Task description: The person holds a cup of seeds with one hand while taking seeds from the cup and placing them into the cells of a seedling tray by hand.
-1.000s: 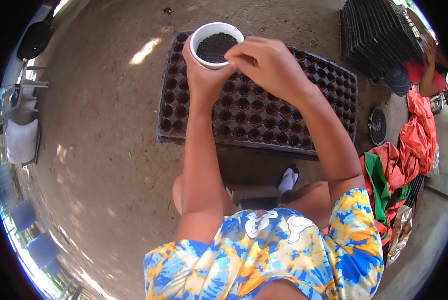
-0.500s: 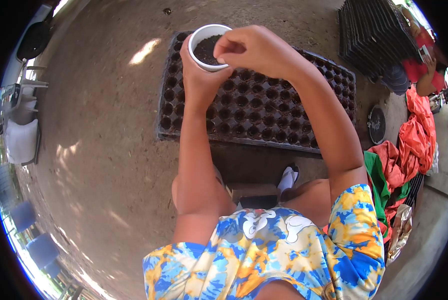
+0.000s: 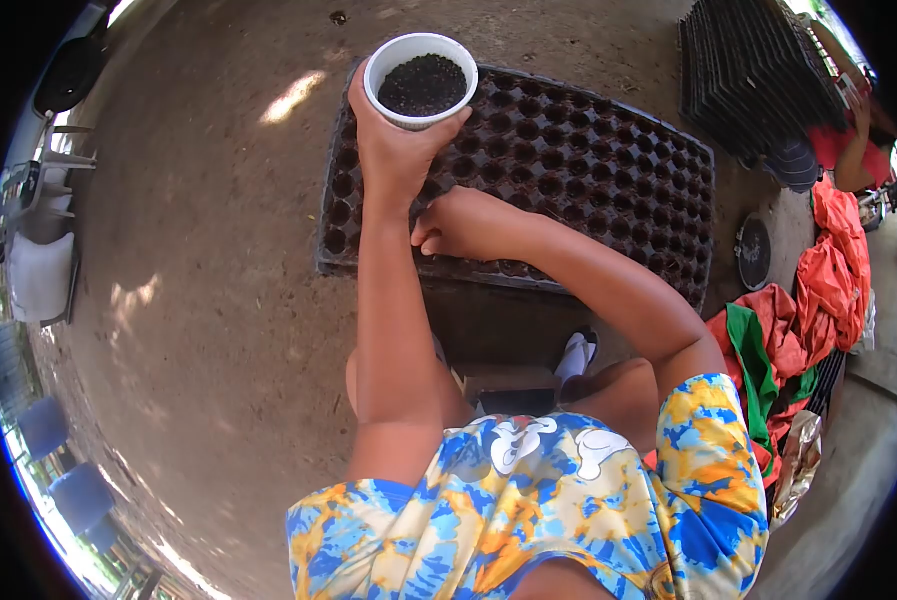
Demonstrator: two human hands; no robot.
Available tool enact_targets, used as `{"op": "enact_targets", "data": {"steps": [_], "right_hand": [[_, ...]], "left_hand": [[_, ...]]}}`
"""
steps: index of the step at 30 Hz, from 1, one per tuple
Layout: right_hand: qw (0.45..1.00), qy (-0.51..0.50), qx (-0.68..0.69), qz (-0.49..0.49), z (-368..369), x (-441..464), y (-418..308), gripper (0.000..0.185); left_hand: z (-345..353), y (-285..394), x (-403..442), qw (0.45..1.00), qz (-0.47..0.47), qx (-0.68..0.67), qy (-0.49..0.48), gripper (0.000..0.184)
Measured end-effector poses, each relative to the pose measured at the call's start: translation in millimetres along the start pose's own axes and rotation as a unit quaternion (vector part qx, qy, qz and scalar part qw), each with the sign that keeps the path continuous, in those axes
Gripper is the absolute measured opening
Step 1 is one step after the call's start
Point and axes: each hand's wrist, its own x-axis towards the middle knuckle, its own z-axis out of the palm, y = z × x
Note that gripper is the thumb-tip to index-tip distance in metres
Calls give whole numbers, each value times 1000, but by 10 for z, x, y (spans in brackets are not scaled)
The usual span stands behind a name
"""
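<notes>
White, mouth-up cup fills our left hand, fingers wrapped. Our right hand curls over the crosswise tray; whether pinching, we cannot tell.

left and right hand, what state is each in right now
Left hand: closed around a white cup of dark granules.
Right hand: fingers curled over the black seedling tray; cannot tell whether it holds anything.

The white cup holds dark grains above the celled tray.
</notes>
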Motion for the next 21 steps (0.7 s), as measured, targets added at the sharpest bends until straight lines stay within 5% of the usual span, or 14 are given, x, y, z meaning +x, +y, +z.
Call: {"op": "enact_targets", "data": {"steps": [21], "right_hand": [[991, -83, -92, 56, -69, 219, -140, 24]], "left_hand": [[-77, 108, 37, 999, 0, -40, 15, 88]]}}
